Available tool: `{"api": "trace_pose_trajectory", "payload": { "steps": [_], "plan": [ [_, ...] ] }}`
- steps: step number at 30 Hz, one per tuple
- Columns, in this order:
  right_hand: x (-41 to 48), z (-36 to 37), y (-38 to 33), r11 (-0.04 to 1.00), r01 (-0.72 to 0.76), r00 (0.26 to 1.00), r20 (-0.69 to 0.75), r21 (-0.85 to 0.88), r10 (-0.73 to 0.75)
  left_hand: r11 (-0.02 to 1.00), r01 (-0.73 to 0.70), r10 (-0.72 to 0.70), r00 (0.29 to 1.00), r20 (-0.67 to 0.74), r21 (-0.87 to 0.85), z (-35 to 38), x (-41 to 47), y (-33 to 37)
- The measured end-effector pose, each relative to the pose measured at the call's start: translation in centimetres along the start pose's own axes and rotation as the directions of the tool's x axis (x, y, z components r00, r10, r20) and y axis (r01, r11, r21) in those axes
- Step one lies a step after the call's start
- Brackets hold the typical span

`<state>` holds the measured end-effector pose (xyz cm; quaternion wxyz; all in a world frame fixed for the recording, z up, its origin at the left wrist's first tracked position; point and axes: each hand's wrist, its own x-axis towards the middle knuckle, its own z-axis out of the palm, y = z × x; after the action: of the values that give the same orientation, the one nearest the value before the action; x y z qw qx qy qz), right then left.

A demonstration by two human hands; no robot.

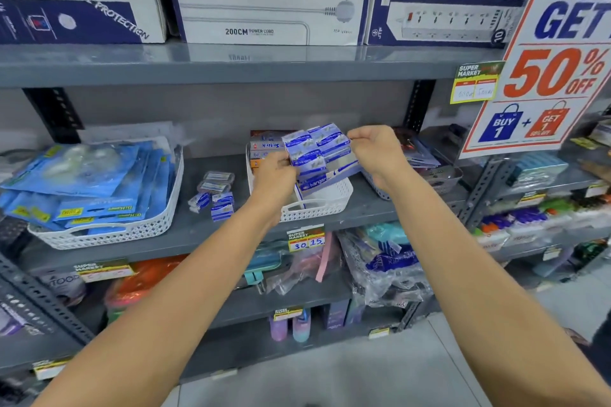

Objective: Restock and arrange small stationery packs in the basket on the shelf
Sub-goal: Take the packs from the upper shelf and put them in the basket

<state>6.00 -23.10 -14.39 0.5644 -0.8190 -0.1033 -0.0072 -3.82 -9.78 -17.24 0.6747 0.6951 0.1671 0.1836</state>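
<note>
A block of small blue-and-white stationery packs (317, 150) is gripped between the left hand (276, 172) and right hand (375, 150), held tilted above the white basket (322, 205) on the shelf (198, 228), apparently to slot them in. Inside, orange and blue boxes (263, 150) stand; loose packs (215, 195) lie beside it.

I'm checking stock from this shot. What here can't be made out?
- Small basket contents: head view, hidden by left hand and blue packs.
- Price tag writing: too small.
- Sale sign: cut by right edge.
- Right hand fingers: curled behind packs.
</note>
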Motion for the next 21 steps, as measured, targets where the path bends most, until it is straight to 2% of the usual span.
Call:
{"api": "trace_pose_trajectory", "payload": {
  "steps": [4,8,11,18,21],
  "plan": [
    [2.9,2.1,3.8,1.000,-0.005,0.999,0.049,-0.026,0.006,0.998,0.056,-0.056,0.998,-0.031,-0.002,0.2,3.2,-3.0],
    [6.0,4.0,7.2,0.996,-0.026,0.999,0.027,-0.088,0.028,0.997,0.070,-0.070,0.998,-0.002,0.034,0.7,6.7,-5.4],
    [8.4,5.2,8.9,0.987,-0.039,0.999,-0.010,-0.156,0.037,0.992,0.116,-0.116,0.993,0.002,0.048,1.1,10.2,-7.0],
    [11.5,7.0,12.4,0.946,-0.033,0.999,0.029,-0.323,0.045,0.981,0.160,-0.165,0.986,0.035,0.108,1.9,14.8,-10.3],
    [12.0,7.5,13.1,0.897,-0.019,0.998,0.052,-0.442,0.046,0.974,0.169,-0.180,0.982,0.056,0.152,2.2,15.6,-11.5]
  ]
}}
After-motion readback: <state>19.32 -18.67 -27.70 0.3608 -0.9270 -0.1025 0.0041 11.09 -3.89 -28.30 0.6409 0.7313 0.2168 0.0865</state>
